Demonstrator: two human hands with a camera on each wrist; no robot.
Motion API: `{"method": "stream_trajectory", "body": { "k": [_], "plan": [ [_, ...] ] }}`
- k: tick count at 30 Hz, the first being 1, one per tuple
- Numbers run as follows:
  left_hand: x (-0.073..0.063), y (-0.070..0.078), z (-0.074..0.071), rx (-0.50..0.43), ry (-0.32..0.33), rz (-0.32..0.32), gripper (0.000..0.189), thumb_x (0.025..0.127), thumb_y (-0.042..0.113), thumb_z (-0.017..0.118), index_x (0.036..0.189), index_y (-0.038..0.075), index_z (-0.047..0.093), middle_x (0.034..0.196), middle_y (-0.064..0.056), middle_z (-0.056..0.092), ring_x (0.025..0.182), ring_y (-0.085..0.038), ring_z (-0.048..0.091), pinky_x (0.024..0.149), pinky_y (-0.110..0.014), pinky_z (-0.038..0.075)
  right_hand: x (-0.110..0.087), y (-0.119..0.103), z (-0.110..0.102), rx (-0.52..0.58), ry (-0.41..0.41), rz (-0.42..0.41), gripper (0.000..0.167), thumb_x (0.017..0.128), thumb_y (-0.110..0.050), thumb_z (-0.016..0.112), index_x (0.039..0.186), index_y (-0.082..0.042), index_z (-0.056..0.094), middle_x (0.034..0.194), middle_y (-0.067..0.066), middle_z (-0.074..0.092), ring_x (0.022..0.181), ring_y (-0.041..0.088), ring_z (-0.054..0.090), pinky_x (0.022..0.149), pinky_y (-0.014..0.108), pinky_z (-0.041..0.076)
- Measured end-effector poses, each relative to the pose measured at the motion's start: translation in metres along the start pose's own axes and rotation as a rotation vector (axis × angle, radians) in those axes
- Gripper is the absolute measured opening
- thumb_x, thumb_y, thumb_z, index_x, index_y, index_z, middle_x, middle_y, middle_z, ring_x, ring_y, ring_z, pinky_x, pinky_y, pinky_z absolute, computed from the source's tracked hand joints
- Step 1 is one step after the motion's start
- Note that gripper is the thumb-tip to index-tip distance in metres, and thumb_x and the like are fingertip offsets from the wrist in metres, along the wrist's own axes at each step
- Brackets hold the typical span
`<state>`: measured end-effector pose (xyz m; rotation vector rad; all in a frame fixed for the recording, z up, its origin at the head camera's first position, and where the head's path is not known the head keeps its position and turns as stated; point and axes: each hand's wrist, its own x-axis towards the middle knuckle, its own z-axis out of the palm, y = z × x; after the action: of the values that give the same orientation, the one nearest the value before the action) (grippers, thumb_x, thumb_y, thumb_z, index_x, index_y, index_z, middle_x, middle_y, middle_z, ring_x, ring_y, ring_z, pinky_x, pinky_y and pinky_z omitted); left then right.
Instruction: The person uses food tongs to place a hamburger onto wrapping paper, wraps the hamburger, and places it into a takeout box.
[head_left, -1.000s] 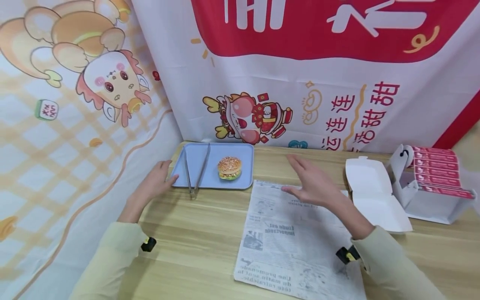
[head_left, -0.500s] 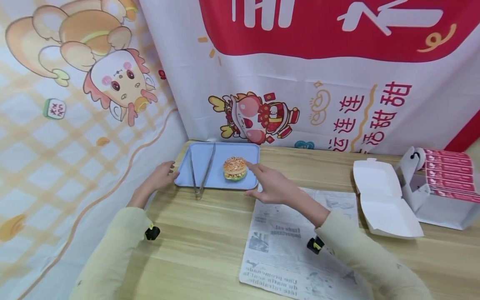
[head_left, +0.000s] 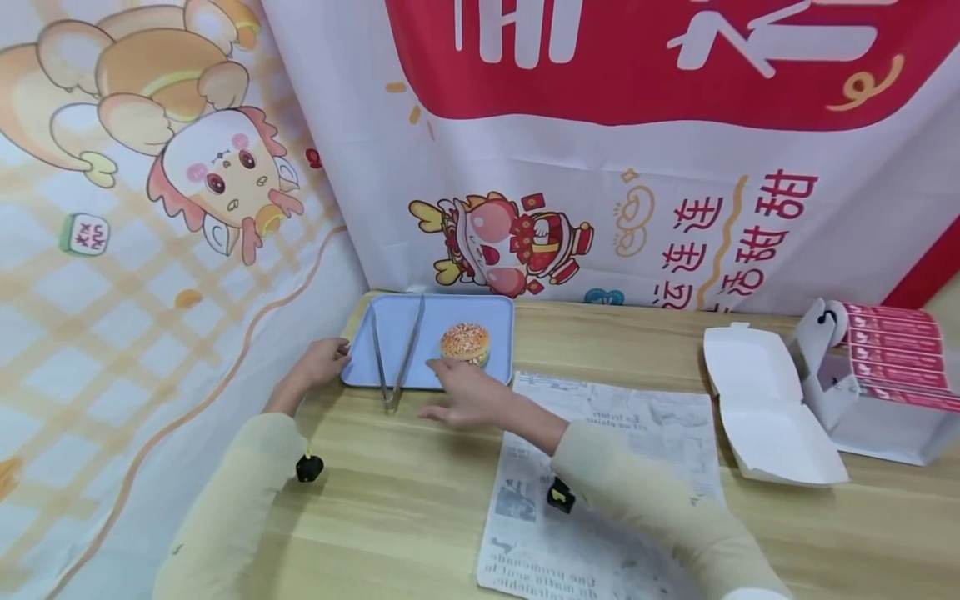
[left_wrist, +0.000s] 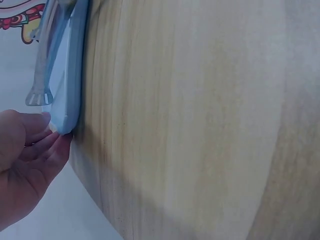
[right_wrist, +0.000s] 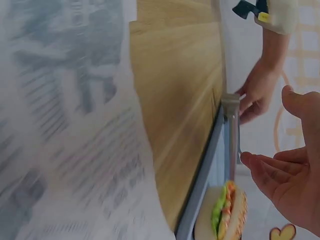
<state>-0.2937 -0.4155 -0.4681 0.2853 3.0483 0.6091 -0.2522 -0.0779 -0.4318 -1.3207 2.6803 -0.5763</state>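
A blue tray (head_left: 498,312) lies at the back left of the table, with metal tongs (head_left: 407,354) and a sesame-bun burger (head_left: 465,340) on it. The tongs' joined end sticks out past the tray's front edge. My left hand (head_left: 324,362) pinches the tray's left edge; in the left wrist view its thumb and fingers (left_wrist: 55,152) meet at the tray's corner. Over the tray's front rim my right hand (head_left: 472,396) hovers with thumb and fingers spread, holding nothing. It covers the burger's lower part in the head view. The right wrist view shows the burger's filling (right_wrist: 225,210) in side view.
A newspaper-print sheet (head_left: 528,500) lies on the wooden table right of the tray, partly under my right forearm. An open white takeaway box (head_left: 765,400) stands farther right. Beside it is a white holder (head_left: 885,408) with red printed packets (head_left: 892,342). Printed cloths hang behind and left.
My right hand has moved left from above the newspaper sheet to the tray's front edge, passing the burger. The left hand has closed in onto the tray's left edge.
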Motion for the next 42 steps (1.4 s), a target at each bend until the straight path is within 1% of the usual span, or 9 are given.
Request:
{"method": "stream_trajectory", "body": {
  "k": [4, 10, 12, 14, 17, 21, 27, 34, 42],
  "plan": [
    [-0.002, -0.002, 0.003, 0.009, 0.016, -0.015, 0.028, 0.091, -0.002, 0.059, 0.114, -0.018, 0.062, 0.105, -0.034, 0.068, 0.103, -0.049, 0.064, 0.094, -0.057, 0.052, 0.025, -0.013, 0.018, 0.042, -0.008, 0.047, 0.082, 0.092, -0.056, 0.062, 0.147, 0.002, 0.042, 0.139, 0.020, 0.057, 0.121, 0.027, 0.061, 0.100, 0.037, 0.054],
    [-0.002, -0.002, 0.003, -0.010, 0.036, -0.035, 0.026, 0.089, -0.004, 0.059, 0.112, -0.015, 0.065, 0.101, -0.031, 0.070, 0.099, -0.046, 0.066, 0.091, -0.056, 0.054, 0.058, -0.026, 0.034, 0.063, 0.043, 0.172, 0.079, 0.091, -0.058, 0.063, 0.135, 0.006, 0.050, 0.115, 0.015, 0.062, 0.091, 0.018, 0.061, 0.076, 0.029, 0.056],
    [-0.001, -0.002, 0.002, -0.015, 0.038, -0.039, 0.026, 0.089, -0.004, 0.060, 0.112, -0.015, 0.065, 0.100, -0.031, 0.070, 0.098, -0.045, 0.067, 0.090, -0.055, 0.054, 0.068, -0.029, 0.038, 0.045, 0.071, 0.223, 0.084, 0.090, -0.060, 0.063, 0.135, 0.009, 0.048, 0.113, 0.016, 0.061, 0.086, 0.017, 0.061, 0.071, 0.026, 0.056],
    [0.001, -0.002, 0.002, -0.018, 0.039, -0.044, 0.026, 0.089, -0.005, 0.060, 0.112, -0.015, 0.065, 0.100, -0.030, 0.071, 0.097, -0.045, 0.067, 0.090, -0.054, 0.055, 0.078, -0.031, 0.044, 0.015, 0.092, 0.273, 0.091, 0.089, -0.063, 0.062, 0.138, 0.011, 0.045, 0.117, 0.019, 0.060, 0.088, 0.019, 0.063, 0.072, 0.026, 0.057],
    [0.002, -0.002, 0.002, -0.018, 0.036, -0.048, 0.026, 0.089, -0.005, 0.060, 0.111, -0.015, 0.066, 0.099, -0.030, 0.071, 0.096, -0.044, 0.067, 0.089, -0.054, 0.054, 0.091, -0.035, 0.053, -0.009, 0.101, 0.352, 0.102, 0.088, -0.066, 0.061, 0.145, 0.014, 0.035, 0.127, 0.024, 0.056, 0.100, 0.025, 0.065, 0.080, 0.028, 0.059],
    [0.002, -0.002, 0.002, -0.019, 0.028, -0.052, 0.026, 0.088, -0.006, 0.061, 0.111, -0.016, 0.066, 0.098, -0.029, 0.071, 0.095, -0.044, 0.067, 0.089, -0.054, 0.055, 0.104, -0.040, 0.063, -0.007, 0.085, 0.460, 0.110, 0.086, -0.068, 0.060, 0.152, 0.012, 0.023, 0.138, 0.026, 0.048, 0.115, 0.027, 0.061, 0.086, 0.028, 0.058],
    [0.005, -0.003, 0.005, -0.027, 0.005, -0.069, 0.029, 0.090, -0.004, 0.058, 0.115, -0.017, 0.064, 0.102, -0.031, 0.070, 0.098, -0.044, 0.067, 0.089, -0.053, 0.056, 0.118, -0.045, 0.074, 0.020, 0.094, 0.571, 0.114, 0.085, -0.069, 0.061, 0.155, 0.009, 0.014, 0.144, 0.027, 0.043, 0.118, 0.027, 0.060, 0.086, 0.029, 0.058],
    [0.005, -0.002, 0.004, -0.031, 0.005, -0.068, 0.030, 0.090, -0.004, 0.058, 0.116, -0.017, 0.063, 0.102, -0.031, 0.070, 0.098, -0.043, 0.068, 0.089, -0.052, 0.056, 0.129, -0.044, 0.081, 0.080, 0.122, 0.638, 0.108, 0.088, -0.054, 0.068, 0.156, 0.006, 0.010, 0.140, 0.024, 0.043, 0.114, 0.026, 0.060, 0.087, 0.030, 0.057],
    [0.003, -0.004, 0.003, -0.036, 0.012, -0.057, 0.029, 0.089, -0.005, 0.058, 0.115, -0.017, 0.063, 0.100, -0.030, 0.070, 0.097, -0.043, 0.068, 0.088, -0.052, 0.056, 0.131, -0.043, 0.078, 0.102, 0.106, 0.644, 0.091, 0.093, -0.030, 0.063, 0.156, 0.007, 0.008, 0.141, 0.027, 0.042, 0.109, 0.028, 0.062, 0.083, 0.030, 0.057]
  ]
}}
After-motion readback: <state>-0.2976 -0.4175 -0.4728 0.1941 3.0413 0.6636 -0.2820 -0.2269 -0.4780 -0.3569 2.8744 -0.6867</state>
